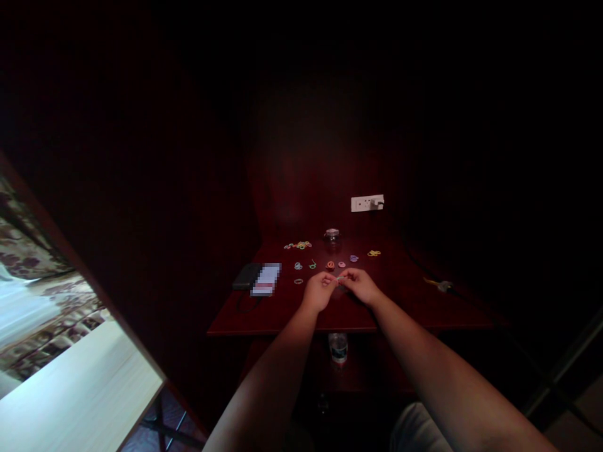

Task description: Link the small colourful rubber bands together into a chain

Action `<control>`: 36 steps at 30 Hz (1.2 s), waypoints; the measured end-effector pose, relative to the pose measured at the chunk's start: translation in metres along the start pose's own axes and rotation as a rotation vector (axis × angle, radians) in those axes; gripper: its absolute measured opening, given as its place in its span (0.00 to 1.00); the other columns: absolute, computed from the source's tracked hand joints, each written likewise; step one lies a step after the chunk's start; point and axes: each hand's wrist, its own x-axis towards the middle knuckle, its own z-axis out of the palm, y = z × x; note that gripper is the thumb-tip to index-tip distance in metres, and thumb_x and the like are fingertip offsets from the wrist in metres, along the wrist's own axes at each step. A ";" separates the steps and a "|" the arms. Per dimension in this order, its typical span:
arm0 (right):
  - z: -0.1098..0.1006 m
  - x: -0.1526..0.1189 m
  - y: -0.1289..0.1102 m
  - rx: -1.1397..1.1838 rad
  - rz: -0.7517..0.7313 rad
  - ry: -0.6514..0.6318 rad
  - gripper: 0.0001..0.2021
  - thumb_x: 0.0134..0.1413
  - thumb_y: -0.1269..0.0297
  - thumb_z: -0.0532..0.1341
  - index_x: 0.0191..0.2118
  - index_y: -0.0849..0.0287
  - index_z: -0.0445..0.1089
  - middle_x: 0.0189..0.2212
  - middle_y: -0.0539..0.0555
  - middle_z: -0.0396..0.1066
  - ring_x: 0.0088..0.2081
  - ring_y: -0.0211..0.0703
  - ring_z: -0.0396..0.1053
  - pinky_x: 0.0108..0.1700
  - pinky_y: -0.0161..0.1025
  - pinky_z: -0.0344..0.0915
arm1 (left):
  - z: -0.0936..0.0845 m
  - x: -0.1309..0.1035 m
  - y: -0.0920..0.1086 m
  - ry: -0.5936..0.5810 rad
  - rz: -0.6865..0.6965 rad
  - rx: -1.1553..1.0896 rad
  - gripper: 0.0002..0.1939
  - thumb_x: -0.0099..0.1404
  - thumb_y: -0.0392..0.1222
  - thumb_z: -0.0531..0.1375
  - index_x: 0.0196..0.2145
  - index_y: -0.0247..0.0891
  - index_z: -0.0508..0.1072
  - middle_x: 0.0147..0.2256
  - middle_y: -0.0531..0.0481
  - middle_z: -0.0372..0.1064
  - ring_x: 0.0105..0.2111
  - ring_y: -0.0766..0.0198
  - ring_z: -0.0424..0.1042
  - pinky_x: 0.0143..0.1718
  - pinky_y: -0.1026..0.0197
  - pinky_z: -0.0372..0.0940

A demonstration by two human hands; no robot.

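My left hand (318, 291) and my right hand (362, 286) meet above the dark red table (282, 319). Both are closed in a pinch on one small, pale green elastic hair tie (339, 279) between the fingertips. Just beyond them lie little groups of hair ties sorted by colour: orange-red ones (330, 266), pink ones (342, 264), purple ones (353, 258), green ones (312, 265) and light blue ones (298, 266). A single greenish hair tie (298, 281) rests left of my left hand. Farther right are yellow hair ties (374, 253); a mixed-colour pile (301, 245) sits at the back left.
A lidded see-through jar (332, 236) stands at the back, below a wall socket (367, 203). On the left are a blurred-out phone (266, 279) and a dark case (245, 276). A cable end (443, 286) lies right. Under the tabletop stands a plastic bottle (338, 348).
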 end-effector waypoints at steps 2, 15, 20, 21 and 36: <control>0.000 -0.001 -0.001 0.014 0.008 0.011 0.10 0.41 0.59 0.61 0.26 0.62 0.67 0.17 0.47 0.64 0.18 0.32 0.58 0.22 0.31 0.55 | 0.000 0.000 0.001 0.002 -0.007 -0.004 0.08 0.54 0.41 0.58 0.27 0.32 0.70 0.25 0.48 0.70 0.26 0.68 0.67 0.29 0.66 0.61; -0.001 -0.004 -0.008 0.155 0.067 0.111 0.09 0.37 0.61 0.63 0.24 0.62 0.65 0.15 0.46 0.63 0.16 0.32 0.58 0.20 0.31 0.52 | 0.000 -0.001 0.001 -0.002 -0.012 0.017 0.08 0.54 0.41 0.58 0.27 0.33 0.70 0.24 0.49 0.69 0.24 0.70 0.65 0.28 0.67 0.60; -0.002 -0.003 -0.007 0.209 0.084 0.122 0.09 0.36 0.62 0.63 0.23 0.61 0.64 0.15 0.46 0.63 0.16 0.31 0.57 0.20 0.31 0.52 | 0.001 -0.001 0.003 -0.016 -0.015 0.037 0.07 0.54 0.41 0.58 0.27 0.33 0.70 0.24 0.50 0.68 0.24 0.70 0.65 0.28 0.67 0.59; -0.002 -0.003 -0.006 0.220 0.087 0.129 0.09 0.36 0.62 0.63 0.23 0.61 0.64 0.16 0.46 0.63 0.17 0.31 0.57 0.20 0.31 0.52 | 0.002 -0.001 0.003 -0.025 -0.016 0.032 0.07 0.54 0.40 0.58 0.27 0.33 0.70 0.25 0.50 0.68 0.24 0.70 0.65 0.28 0.67 0.59; -0.003 -0.001 0.001 0.092 0.042 0.140 0.09 0.37 0.60 0.61 0.23 0.61 0.64 0.15 0.46 0.61 0.17 0.32 0.56 0.20 0.31 0.52 | 0.001 -0.002 0.002 -0.050 0.016 0.046 0.06 0.54 0.39 0.57 0.27 0.33 0.70 0.25 0.50 0.68 0.25 0.70 0.64 0.28 0.67 0.59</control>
